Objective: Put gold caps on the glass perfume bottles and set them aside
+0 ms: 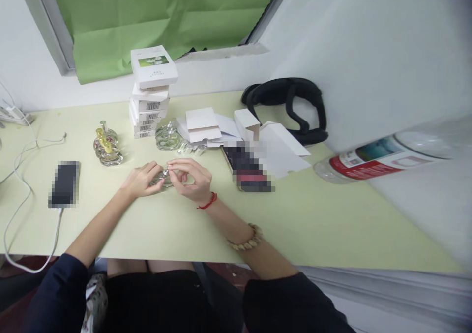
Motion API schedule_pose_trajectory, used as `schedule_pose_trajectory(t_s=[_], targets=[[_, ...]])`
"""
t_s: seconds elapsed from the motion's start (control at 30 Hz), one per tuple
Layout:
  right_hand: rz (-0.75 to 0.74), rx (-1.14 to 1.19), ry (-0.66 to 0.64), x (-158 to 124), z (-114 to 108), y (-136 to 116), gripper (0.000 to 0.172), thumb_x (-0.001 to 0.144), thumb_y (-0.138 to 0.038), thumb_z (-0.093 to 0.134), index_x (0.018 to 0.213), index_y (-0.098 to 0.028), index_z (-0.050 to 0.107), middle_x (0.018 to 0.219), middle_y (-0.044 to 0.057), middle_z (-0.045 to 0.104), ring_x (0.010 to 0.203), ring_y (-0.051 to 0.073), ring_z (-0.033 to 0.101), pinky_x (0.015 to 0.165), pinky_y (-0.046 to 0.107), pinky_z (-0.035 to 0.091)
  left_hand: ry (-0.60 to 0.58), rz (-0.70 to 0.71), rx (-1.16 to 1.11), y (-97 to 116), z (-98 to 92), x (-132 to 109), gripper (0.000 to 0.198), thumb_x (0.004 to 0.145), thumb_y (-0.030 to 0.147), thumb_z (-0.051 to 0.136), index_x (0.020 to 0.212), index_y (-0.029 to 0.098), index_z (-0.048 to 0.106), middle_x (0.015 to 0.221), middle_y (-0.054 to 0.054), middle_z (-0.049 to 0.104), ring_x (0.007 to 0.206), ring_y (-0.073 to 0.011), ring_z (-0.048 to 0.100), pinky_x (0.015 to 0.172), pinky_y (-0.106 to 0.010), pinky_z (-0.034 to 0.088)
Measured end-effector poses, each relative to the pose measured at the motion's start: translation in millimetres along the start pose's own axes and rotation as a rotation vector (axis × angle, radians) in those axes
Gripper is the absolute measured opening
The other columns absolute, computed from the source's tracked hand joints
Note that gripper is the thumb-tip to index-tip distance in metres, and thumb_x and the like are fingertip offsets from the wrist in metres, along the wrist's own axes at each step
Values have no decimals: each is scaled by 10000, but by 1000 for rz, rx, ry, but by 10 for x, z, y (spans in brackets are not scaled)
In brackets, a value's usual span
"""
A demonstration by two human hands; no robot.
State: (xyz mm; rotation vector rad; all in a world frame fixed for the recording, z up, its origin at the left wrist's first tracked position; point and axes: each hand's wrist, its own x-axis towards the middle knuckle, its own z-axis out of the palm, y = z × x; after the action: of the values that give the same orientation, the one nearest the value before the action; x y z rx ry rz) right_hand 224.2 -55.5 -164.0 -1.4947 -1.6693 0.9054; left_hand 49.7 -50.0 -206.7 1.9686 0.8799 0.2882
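My left hand (142, 180) and my right hand (191, 178) meet over the pale green table (313, 225), both closed round a small clear glass bottle (164, 178). The left hand's fingers wrap the bottle's body. At the bottle's silver top, the right hand's thumb and fingers pinch together. A red string sits on my right wrist and a bead bracelet further up the forearm.
Two clear bottles with gold tops (106, 148) stand left of my hands, another glass bottle (167, 137) behind. A stack of white boxes (149, 94), opened cartons (258, 136), a phone on a cable (64, 183), a black headset (291, 104) and a lying plastic bottle (372, 158) surround them.
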Motion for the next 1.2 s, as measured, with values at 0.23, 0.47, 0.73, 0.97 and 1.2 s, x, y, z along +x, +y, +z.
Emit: schedule_pose_trajectory(t_s=[0.23,0.47,0.73,0.97,1.2], targets=[[-8,5,-37,12,4,-4,123,781,-71,639,873,-152,629,877,52,645,413,13,389,403,172,406,74,40,-6,5,4,12,327,977,387,278,910,143,485,800,-47,548,681,-127,524,554,-230,411],[27,19,-9,-8,17,5,56,796,-116,652,834,-151,629,851,46,632,405,12,380,379,172,387,16,9,-6,7,7,8,366,981,409,243,920,143,487,807,-58,550,691,-132,533,560,-233,411],[86,64,-18,-28,27,14,78,802,-160,659,814,-143,584,845,60,602,425,27,381,372,187,370,42,18,-7,4,8,5,358,979,410,253,910,146,486,807,-55,550,676,-129,526,547,-230,406],[57,57,-79,4,-18,-50,183,822,-81,552,971,-153,630,962,77,661,406,22,376,395,190,401,48,24,7,3,13,3,391,987,416,240,975,132,508,822,-58,560,675,-126,533,557,-230,417],[64,51,-61,-12,24,3,115,811,-81,621,897,-156,636,843,36,627,399,17,317,381,195,345,57,28,-4,0,16,10,369,983,401,259,938,134,511,811,-58,560,678,-125,539,556,-225,415]])
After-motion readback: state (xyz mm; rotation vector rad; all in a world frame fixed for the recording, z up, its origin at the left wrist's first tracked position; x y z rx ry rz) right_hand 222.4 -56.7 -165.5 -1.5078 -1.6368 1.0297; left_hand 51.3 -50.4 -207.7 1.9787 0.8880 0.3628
